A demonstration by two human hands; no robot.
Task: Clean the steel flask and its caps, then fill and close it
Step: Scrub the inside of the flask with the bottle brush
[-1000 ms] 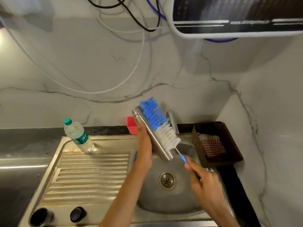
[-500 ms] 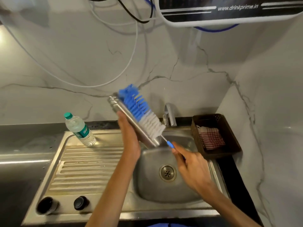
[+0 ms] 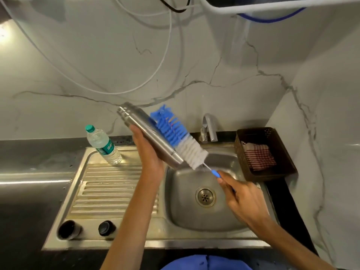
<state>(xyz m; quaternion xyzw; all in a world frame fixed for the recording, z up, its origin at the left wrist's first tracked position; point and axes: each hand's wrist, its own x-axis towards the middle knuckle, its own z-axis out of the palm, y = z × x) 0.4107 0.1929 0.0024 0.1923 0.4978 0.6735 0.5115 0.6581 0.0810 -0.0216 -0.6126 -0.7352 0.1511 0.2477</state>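
My left hand (image 3: 149,151) grips the steel flask (image 3: 144,129), tilted with its mouth up to the left, over the left rim of the sink basin (image 3: 226,217). My right hand (image 3: 244,198) holds the thin blue handle of a bottle brush (image 3: 178,136). Its blue and white bristles lie against the flask's outer right side. Two dark caps, a larger one (image 3: 69,229) and a smaller one (image 3: 106,228), sit on the front edge of the drainboard.
A plastic water bottle (image 3: 103,146) stands tilted at the back of the ribbed drainboard (image 3: 109,190). The tap (image 3: 209,128) rises behind the basin. A brown basket (image 3: 288,162) with a checked cloth sits right of the sink. Cables hang on the marble wall.
The flask and brush have shifted a little to the right in my view, and the brush has slid down along the flask's side. Both hands keep their grips.
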